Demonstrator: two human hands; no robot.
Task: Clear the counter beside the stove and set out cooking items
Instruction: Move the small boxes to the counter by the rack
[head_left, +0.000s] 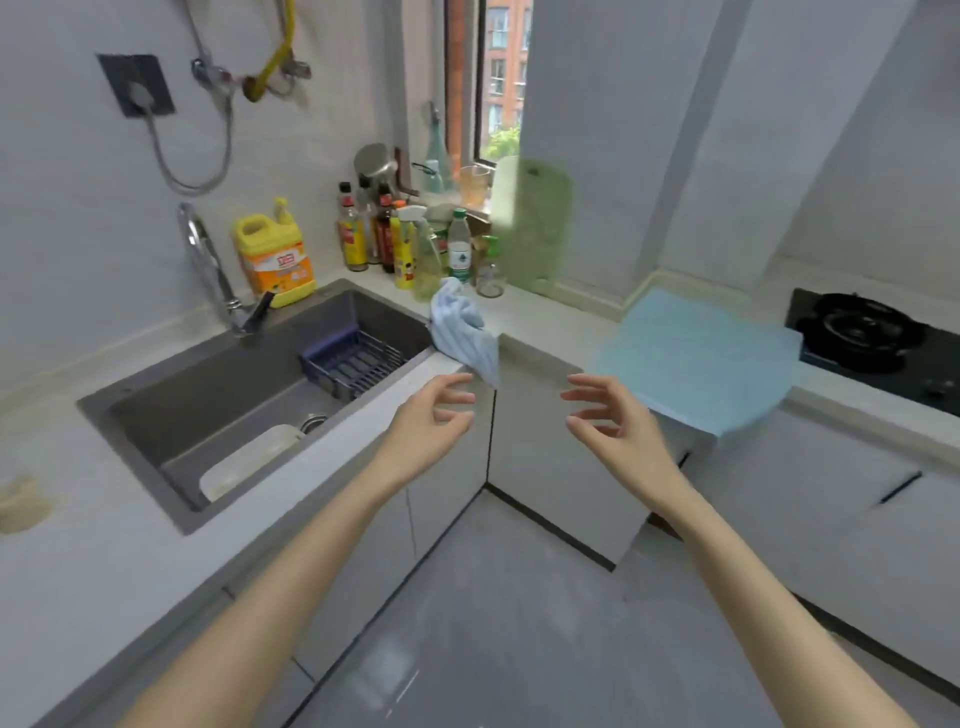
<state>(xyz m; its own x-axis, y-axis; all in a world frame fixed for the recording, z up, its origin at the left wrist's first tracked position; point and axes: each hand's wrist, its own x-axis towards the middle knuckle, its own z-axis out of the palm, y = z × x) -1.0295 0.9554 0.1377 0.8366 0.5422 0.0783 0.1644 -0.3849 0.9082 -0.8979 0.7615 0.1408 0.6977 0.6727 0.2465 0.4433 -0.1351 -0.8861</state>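
- A grey sink is set into the left run of the worktop. A wire drain basket is hung across its right end, probably so that wet things drip into the basin.
- A yellow detergent jug is stood at the back edge behind the sink, within reach of the tap.
- A cluster of sauce bottles is crowded into the back corner under the window, kept out of the working area.
- A striped cloth is draped over the front edge at the inner corner, likely left there to dry.
- The left hand is held in the air before that corner, fingers loosely curled, nothing grasped.
- A green chopping board is leaned upright against the wall at the back edge.
- The right hand is raised opposite the left, released and empty, nearest to the blue board.
- The blue board, judged the thing to be cleared, is laid flat on the worktop beside the stove, its near corner overhanging the front edge. Whether it touches the stove cannot be told.
- The clearing is judged not yet begun, and both hands appear poised for a two-handed lift.
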